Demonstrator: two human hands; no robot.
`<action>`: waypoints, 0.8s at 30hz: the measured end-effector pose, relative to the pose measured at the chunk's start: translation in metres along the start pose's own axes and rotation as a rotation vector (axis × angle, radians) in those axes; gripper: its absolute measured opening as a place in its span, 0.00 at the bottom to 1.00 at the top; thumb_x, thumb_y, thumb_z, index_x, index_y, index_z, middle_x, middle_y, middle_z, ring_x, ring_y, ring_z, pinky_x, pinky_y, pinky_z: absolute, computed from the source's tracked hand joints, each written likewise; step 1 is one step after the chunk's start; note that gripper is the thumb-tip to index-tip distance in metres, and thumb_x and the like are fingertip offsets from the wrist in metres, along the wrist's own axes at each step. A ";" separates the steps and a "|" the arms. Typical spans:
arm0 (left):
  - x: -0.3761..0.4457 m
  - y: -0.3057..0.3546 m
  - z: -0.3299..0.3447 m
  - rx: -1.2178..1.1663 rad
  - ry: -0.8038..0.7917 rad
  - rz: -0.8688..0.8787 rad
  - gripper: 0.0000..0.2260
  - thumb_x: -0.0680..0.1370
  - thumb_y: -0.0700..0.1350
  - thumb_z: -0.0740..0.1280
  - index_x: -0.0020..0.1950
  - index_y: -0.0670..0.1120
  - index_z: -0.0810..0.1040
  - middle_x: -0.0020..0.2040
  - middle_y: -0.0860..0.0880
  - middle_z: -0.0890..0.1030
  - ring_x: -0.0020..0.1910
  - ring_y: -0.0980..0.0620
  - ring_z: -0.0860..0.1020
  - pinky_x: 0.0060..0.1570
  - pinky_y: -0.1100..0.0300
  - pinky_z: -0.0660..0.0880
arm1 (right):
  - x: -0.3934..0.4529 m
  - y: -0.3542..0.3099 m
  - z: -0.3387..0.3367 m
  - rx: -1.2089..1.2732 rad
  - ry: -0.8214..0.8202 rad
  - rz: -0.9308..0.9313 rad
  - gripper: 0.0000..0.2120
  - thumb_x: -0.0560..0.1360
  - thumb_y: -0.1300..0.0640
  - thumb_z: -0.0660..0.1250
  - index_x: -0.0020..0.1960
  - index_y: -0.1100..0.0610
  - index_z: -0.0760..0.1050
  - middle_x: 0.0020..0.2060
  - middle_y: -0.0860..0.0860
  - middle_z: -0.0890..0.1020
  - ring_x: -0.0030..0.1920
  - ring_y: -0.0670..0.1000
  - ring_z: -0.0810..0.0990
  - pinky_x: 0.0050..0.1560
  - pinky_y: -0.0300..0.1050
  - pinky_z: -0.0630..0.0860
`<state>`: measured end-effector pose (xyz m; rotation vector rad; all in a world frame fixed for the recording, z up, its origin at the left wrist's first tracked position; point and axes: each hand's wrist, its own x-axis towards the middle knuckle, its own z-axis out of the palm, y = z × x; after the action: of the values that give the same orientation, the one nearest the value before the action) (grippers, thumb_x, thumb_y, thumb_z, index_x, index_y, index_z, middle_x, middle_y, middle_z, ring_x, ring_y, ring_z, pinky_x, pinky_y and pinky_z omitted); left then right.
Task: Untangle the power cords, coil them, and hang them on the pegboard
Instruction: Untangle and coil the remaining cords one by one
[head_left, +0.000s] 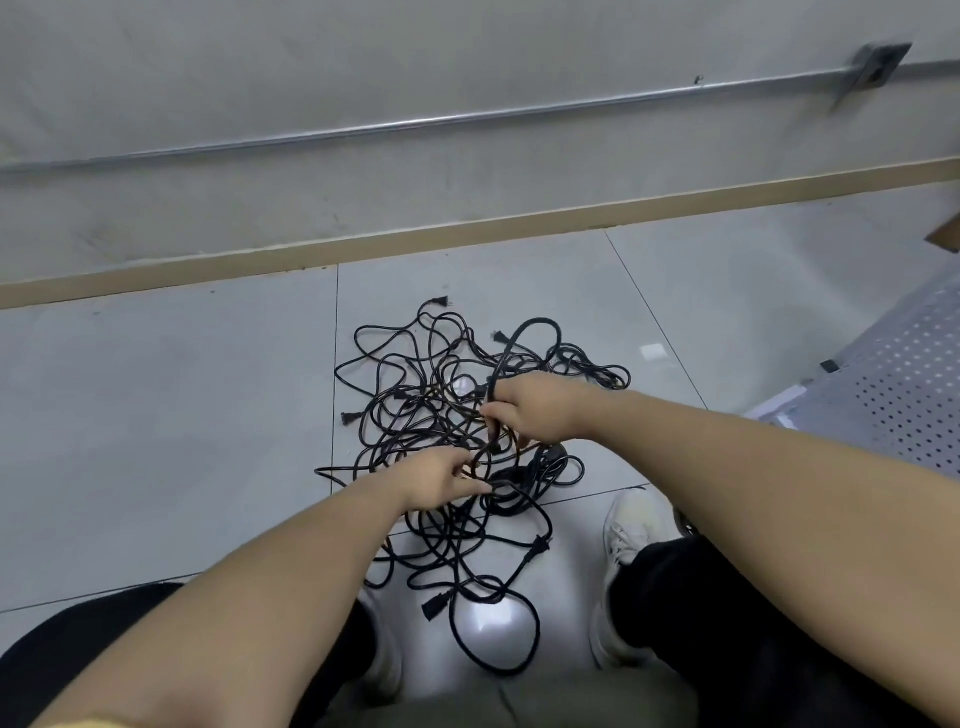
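A tangle of black power cords (415, 395) lies on the grey tiled floor in front of me, with plugs sticking out at several edges. My right hand (530, 408) grips one cord in the middle of the pile, and a loop of that cord arches up above the hand. My left hand (441, 475) reaches into the near side of the tangle, its fingers pinching a cord strand just below the right hand. A connector end (431, 608) lies near my feet.
A white perforated pegboard panel (904, 395) lies at the right. My white shoes (628, 530) and dark trouser legs frame the pile. The wall with a tan baseboard (467, 228) and a metal conduit runs behind the cords.
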<state>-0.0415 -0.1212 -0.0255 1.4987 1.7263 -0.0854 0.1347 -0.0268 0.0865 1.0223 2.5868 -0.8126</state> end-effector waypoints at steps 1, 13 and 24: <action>0.002 0.000 0.000 0.002 -0.009 -0.016 0.26 0.77 0.66 0.68 0.67 0.50 0.77 0.61 0.47 0.81 0.61 0.45 0.78 0.61 0.51 0.74 | 0.002 0.002 -0.001 0.012 0.007 0.007 0.18 0.85 0.46 0.56 0.56 0.57 0.78 0.46 0.51 0.80 0.51 0.54 0.79 0.54 0.50 0.75; 0.001 -0.005 0.015 0.281 0.313 -0.007 0.15 0.83 0.59 0.62 0.59 0.54 0.84 0.53 0.53 0.75 0.57 0.50 0.74 0.54 0.55 0.69 | 0.005 0.001 -0.011 0.233 0.161 0.084 0.16 0.85 0.48 0.56 0.50 0.58 0.76 0.50 0.54 0.85 0.46 0.56 0.84 0.53 0.54 0.80; -0.002 0.010 0.008 -0.522 0.310 -0.100 0.13 0.84 0.58 0.61 0.50 0.54 0.81 0.41 0.52 0.86 0.43 0.54 0.85 0.50 0.51 0.78 | -0.002 -0.012 -0.007 0.487 0.170 0.063 0.15 0.85 0.51 0.56 0.50 0.59 0.76 0.48 0.51 0.85 0.37 0.54 0.87 0.50 0.55 0.81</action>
<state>-0.0283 -0.1247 -0.0249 1.0748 1.8761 0.5325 0.1281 -0.0313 0.0980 1.3437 2.5295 -1.4413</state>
